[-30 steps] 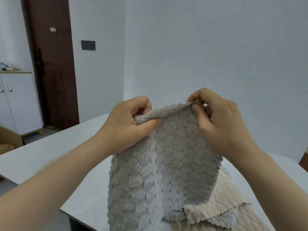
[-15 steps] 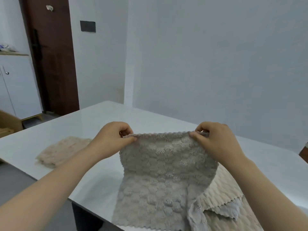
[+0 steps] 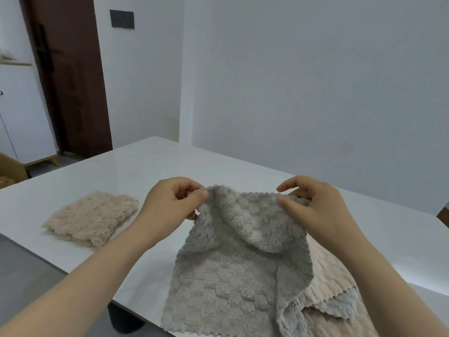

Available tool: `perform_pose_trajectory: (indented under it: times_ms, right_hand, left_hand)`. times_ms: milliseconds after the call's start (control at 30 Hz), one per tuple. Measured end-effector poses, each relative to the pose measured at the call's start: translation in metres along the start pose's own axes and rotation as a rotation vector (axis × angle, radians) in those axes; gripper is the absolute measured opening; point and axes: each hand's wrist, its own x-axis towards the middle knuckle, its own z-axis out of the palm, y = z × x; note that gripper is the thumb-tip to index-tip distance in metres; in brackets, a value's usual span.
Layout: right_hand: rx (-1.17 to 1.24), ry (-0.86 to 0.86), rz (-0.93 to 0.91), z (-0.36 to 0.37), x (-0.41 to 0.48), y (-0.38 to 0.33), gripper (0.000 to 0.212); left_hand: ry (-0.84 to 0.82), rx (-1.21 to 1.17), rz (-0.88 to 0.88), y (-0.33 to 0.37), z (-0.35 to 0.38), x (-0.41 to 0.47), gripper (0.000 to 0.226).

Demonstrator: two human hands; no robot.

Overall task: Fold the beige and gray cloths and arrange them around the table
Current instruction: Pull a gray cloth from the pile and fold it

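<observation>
A fluffy gray cloth (image 3: 226,283) lies partly on the white table (image 3: 243,171), its far edge lifted and sagging in the middle. My left hand (image 3: 170,203) pinches the far left corner. My right hand (image 3: 313,210) pinches the far right corner. The cloth's near edge reaches the table's front edge. A folded beige cloth (image 3: 92,217) rests flat on the table to the left, apart from my hands. Under the gray cloth on the right lies a pile of ribbed beige cloths (image 3: 325,276) with a light gray cloth (image 3: 340,307) between them.
A brown door (image 3: 70,76) and a white cabinet (image 3: 21,113) stand at the left beyond the table. A cardboard box (image 3: 9,171) sits on the floor by the cabinet. White walls run behind the table.
Both hands have come down and moved apart with the gray cloth, from face height to just above the table. The cloth's lower part now lies on the table.
</observation>
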Motion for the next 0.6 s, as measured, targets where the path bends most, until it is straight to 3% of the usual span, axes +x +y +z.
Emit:
perform_pose_trajectory:
  times_ms: [233, 467, 600]
  right_hand:
    - [0.219, 0.0, -0.025, 0.014, -0.029, -0.016, 0.019]
    - [0.206, -0.052, 0.064, 0.037, -0.047, -0.021, 0.022]
    - [0.186, -0.174, 0.097, 0.039, -0.053, -0.025, 0.026]
  left_hand:
    - [0.046, -0.253, -0.063, 0.004, 0.016, -0.038, 0.01]
    - [0.089, -0.419, -0.134, -0.006, 0.023, -0.07, 0.018]
    - [0.153, -0.397, -0.163, -0.014, 0.022, -0.076, 0.014]
